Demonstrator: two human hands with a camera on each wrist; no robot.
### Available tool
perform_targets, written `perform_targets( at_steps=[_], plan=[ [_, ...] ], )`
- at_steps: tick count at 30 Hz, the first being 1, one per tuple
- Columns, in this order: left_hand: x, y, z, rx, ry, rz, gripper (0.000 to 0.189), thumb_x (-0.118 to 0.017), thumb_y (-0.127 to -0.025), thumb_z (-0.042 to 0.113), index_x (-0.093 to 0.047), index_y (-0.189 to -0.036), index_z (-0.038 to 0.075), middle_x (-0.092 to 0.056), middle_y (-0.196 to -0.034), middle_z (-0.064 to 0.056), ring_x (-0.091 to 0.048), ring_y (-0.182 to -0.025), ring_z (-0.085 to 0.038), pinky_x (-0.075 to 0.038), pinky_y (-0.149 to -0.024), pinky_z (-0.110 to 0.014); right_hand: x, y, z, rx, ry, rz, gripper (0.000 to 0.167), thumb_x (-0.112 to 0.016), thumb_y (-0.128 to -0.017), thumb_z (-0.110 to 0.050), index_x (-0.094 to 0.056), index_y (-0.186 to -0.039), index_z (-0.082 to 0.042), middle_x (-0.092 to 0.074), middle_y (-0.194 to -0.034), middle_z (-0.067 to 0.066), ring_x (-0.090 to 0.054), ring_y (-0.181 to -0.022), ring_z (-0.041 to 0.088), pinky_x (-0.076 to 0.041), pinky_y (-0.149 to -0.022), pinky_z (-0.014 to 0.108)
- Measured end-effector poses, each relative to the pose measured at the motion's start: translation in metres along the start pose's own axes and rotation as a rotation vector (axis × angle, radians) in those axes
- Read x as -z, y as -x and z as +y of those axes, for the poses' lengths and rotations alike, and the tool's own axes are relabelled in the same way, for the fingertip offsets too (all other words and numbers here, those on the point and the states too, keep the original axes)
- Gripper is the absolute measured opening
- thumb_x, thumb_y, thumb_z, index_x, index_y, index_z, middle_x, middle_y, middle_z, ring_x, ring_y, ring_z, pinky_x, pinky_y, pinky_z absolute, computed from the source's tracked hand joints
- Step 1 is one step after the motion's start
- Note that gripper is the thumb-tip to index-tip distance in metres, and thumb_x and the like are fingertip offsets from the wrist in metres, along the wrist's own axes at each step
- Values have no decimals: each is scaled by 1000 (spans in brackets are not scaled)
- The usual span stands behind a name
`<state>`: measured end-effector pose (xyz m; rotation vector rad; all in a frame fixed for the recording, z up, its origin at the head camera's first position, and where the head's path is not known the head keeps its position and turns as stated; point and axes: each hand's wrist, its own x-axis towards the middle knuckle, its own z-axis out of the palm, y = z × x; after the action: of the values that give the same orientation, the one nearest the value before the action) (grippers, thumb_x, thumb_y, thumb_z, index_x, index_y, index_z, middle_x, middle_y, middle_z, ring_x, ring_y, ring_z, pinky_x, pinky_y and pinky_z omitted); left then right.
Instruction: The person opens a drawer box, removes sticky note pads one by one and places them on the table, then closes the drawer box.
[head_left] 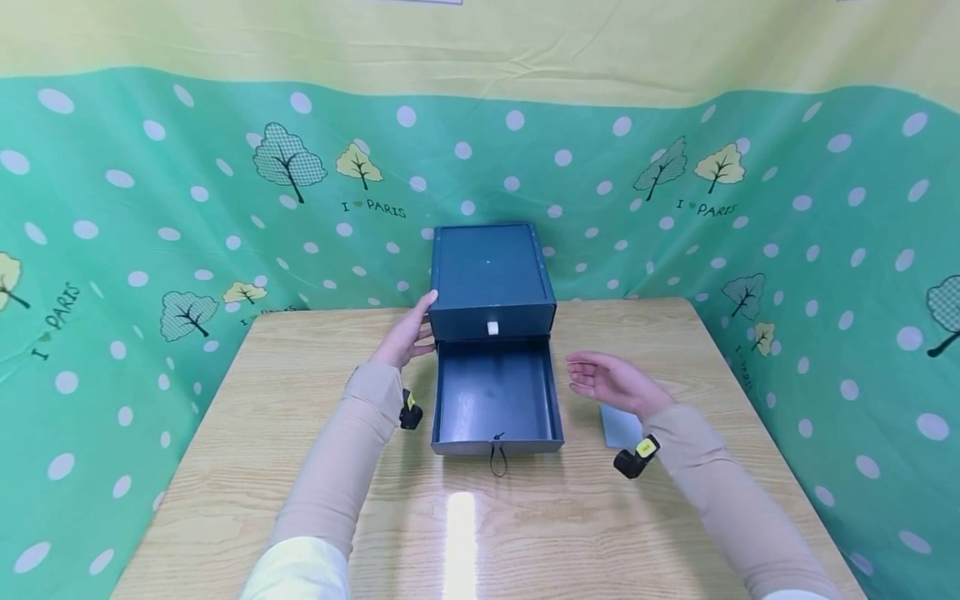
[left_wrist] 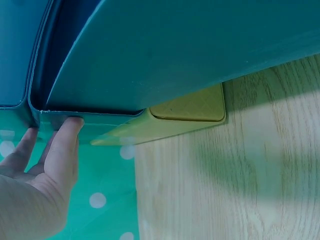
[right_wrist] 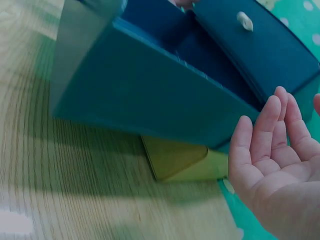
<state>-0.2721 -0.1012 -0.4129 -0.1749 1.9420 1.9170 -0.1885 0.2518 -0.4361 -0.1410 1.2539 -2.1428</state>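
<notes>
A dark blue drawer unit (head_left: 489, 265) stands at the back of the table. Its upper drawer front carries a white knob (head_left: 492, 327) and is closed. Below it, a blue drawer (head_left: 495, 392) is pulled far out, its inside bare, with a black cord loop (head_left: 498, 460) at the front. My left hand (head_left: 408, 336) rests against the unit's left side, and in the left wrist view the fingertips touch its edge. To the right of the pulled-out drawer, my right hand (head_left: 611, 381) holds nothing, palm turned toward the drawer, fingers loosely bent and apart from it.
A light blue flat piece (head_left: 621, 427) lies on the wooden table (head_left: 300, 467) below my right hand. Underneath the pulled-out drawer is a yellow base section (left_wrist: 192, 106). Green dotted curtain cloth (head_left: 420, 142) encloses the back and sides.
</notes>
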Motion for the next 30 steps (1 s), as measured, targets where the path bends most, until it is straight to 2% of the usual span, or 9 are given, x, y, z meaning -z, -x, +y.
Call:
perform_targets(
  at_steps=[10, 16, 24, 30],
  plan=[
    [1, 0, -1, -4, 11, -6, 82, -44, -90, 63, -20, -152, 15, -21, -155, -16, -29, -139, -35, -31, -110, -50, -21, -5, 0, -22, 82, -32, 39, -24, -105, -13, -64, -102, -13, -64, -97, -1, -60, -93, 11, -48, -91, 26],
    [1, 0, 0, -6, 16, -16, 82, -44, -90, 63, -19, -152, 16, -19, -155, -16, -27, -140, -35, -31, -111, -50, -31, -7, 4, -37, 116, -115, 37, -25, -105, -13, -63, -106, -13, -64, -97, -3, -60, -93, 11, -48, -92, 26],
    [1, 0, 0, -1, 3, -9, 83, -43, -90, 62, -16, -152, 16, -19, -155, -16, -27, -140, -35, -31, -111, -49, -47, -9, 13, -87, 262, -215, 32, -27, -104, -11, -58, -108, -11, -62, -99, -2, -59, -92, 11, -48, -92, 26],
    [1, 1, 2, 12, 10, -11, 85, -44, -90, 62, -13, -153, 15, -18, -156, -17, -26, -140, -35, -31, -111, -49, -57, -10, 22, -109, 288, -292, 32, -29, -103, -10, -60, -107, -12, -65, -98, -3, -61, -93, 11, -49, -93, 27]
  ],
)
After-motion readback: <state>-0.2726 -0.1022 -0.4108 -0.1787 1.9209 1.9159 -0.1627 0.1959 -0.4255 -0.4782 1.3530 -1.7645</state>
